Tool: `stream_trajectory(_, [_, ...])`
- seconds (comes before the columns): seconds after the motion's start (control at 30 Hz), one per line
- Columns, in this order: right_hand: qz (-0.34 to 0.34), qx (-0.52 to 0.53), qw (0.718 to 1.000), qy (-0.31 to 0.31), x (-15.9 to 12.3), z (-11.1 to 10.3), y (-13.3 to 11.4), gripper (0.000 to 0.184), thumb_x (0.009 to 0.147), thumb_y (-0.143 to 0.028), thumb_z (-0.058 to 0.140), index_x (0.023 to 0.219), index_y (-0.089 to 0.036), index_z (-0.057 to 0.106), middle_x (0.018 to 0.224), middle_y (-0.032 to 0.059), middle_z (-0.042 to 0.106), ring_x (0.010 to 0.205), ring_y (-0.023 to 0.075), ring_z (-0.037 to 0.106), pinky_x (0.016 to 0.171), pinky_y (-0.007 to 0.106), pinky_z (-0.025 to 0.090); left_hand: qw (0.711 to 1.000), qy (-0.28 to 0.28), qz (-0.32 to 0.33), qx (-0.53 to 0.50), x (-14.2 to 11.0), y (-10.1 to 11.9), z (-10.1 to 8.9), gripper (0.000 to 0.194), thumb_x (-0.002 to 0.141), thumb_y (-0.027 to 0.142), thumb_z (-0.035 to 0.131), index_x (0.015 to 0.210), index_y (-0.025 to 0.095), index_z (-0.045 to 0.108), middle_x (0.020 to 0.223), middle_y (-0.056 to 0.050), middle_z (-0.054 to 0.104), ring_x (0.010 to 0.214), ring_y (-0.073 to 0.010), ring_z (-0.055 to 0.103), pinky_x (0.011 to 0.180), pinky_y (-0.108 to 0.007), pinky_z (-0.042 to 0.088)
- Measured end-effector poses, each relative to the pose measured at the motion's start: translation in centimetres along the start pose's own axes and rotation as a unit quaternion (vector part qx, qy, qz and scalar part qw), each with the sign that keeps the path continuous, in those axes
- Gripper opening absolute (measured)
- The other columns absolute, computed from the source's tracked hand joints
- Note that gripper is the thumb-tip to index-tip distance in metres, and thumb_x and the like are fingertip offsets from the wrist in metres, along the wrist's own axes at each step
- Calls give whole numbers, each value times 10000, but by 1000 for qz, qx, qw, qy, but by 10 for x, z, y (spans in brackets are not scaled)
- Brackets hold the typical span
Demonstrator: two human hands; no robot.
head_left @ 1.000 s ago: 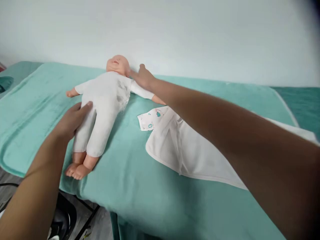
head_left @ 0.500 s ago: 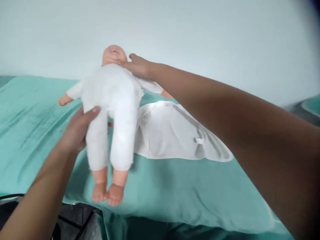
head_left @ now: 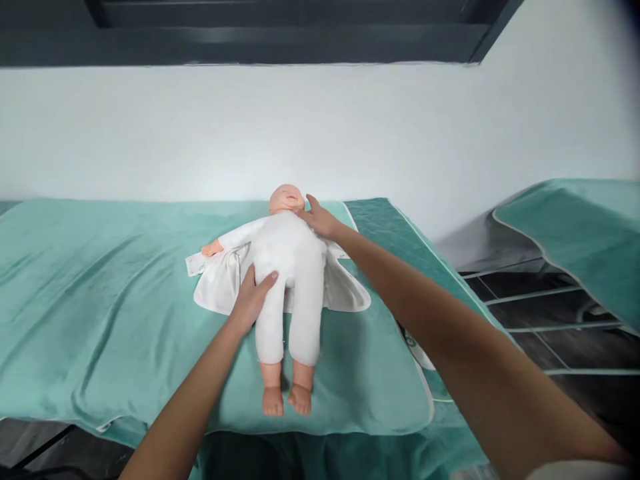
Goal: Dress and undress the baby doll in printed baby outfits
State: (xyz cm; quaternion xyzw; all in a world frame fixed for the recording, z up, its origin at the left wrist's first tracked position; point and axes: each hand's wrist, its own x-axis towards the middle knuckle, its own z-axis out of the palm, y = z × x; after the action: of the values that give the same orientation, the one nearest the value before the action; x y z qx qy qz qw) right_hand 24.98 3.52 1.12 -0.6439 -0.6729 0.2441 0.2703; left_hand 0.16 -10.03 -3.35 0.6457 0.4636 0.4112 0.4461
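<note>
A baby doll [head_left: 280, 250] with a white cloth body lies on its back, its head toward the wall and its bare feet toward me. My left hand [head_left: 250, 300] grips it at the hip and upper thigh, thumb on top and fingers hidden underneath. At its neck and shoulder, my right hand [head_left: 320, 219] holds the doll, with part of the fingers out of sight behind it. Under the doll a white baby garment [head_left: 220, 287] is spread flat, showing on both sides of the body. One doll arm stretches over the garment's left part.
A green sheet [head_left: 125, 300] with creases covers the bed. To the right, a bare metal slatted frame [head_left: 555, 330] shows beside another green cover [head_left: 575, 233]. A white wall [head_left: 200, 133] rises behind, with a dark frame [head_left: 290, 40] at the top.
The doll has moved right relative to the garment and now lies over it, lower down. Both hands moved along with it, keeping their grip. My view has tilted up and widened.
</note>
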Motion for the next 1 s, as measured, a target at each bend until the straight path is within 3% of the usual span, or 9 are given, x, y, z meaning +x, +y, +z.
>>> stream_trajectory(0.1, [-18, -51, 999, 6, -3, 6, 3, 864, 996, -596, 364, 1598, -47, 78, 1262, 200, 674, 1071, 319, 667, 926, 414, 502, 998, 30, -55, -24, 3, -4, -4, 558, 938, 606, 495, 1304, 192, 570, 1284, -109, 676, 1126, -263, 666, 931, -399, 561])
stream_trajectory(0.17, [-21, -112, 993, 39, -9, 1, -3, 828, 1001, -599, 355, 1600, -80, 115, 1182, 176, 708, 1034, 337, 665, 896, 431, 503, 995, 76, -65, 24, 10, -6, -8, 525, 951, 624, 436, 1166, 191, 641, 1158, -93, 713, 1056, -254, 667, 914, -396, 535])
stream_trajectory(0.3, [-103, -184, 971, 112, -19, -1, -41, 557, 1034, -485, 340, 1483, -158, 392, 1242, 163, 664, 1095, 321, 619, 889, 416, 498, 978, 134, -44, 154, 42, -18, -12, 512, 980, 565, 324, 995, 196, 679, 965, -136, 727, 928, -266, 671, 813, -406, 507])
stream_trajectory(0.37, [-184, -205, 959, 67, -17, 15, -69, 426, 1027, -388, 385, 1370, -167, 506, 1321, 160, 612, 1181, 303, 566, 924, 404, 488, 961, 130, -31, 243, 64, -26, -14, 479, 970, 499, 322, 967, 192, 690, 914, -169, 723, 892, -291, 680, 794, -428, 500])
stream_trajectory(0.47, [-249, -259, 932, -49, -3, 54, -110, 365, 981, -327, 480, 1288, -145, 558, 1339, 161, 588, 1223, 311, 533, 948, 429, 472, 929, 96, -19, 358, 91, -37, -19, 384, 925, 330, 350, 877, 161, 691, 844, -188, 708, 847, -317, 694, 784, -455, 492])
stream_trajectory(0.57, [-236, -289, 911, -178, 17, 85, -134, 330, 976, -341, 493, 1227, -154, 597, 1284, 146, 632, 1168, 311, 589, 911, 428, 474, 918, 70, -16, 389, 101, -43, -26, 263, 837, 191, 409, 725, 161, 646, 788, -189, 697, 774, -317, 685, 748, -467, 496])
stream_trajectory(0.7, [-224, -273, 910, -217, 30, 93, -133, 337, 948, -421, 551, 1178, -189, 637, 1183, 109, 699, 1028, 274, 661, 762, 338, 474, 923, 53, 5, 381, 96, -42, -32, 224, 790, 131, 430, 759, 188, 645, 847, -147, 729, 804, -285, 683, 754, -433, 522])
stream_trajectory(0.87, [-218, -191, 942, -169, 17, 74, -112, 299, 920, -441, 597, 1158, -268, 649, 1099, 31, 724, 945, 229, 658, 690, 292, 408, 922, 22, 48, 383, 84, -34, -31, 276, 848, 127, 415, 855, 172, 687, 924, -132, 744, 870, -262, 687, 783, -384, 521])
stream_trajectory(1.0, [-217, -132, 955, -155, 10, 62, -103, 240, 910, -404, 614, 1105, -272, 663, 1043, 10, 716, 883, 207, 635, 686, 296, 383, 919, 61, 96, 378, 77, -32, -36, 306, 948, 213, 421, 986, 206, 725, 986, -75, 760, 925, -230, 682, 851, -363, 506])
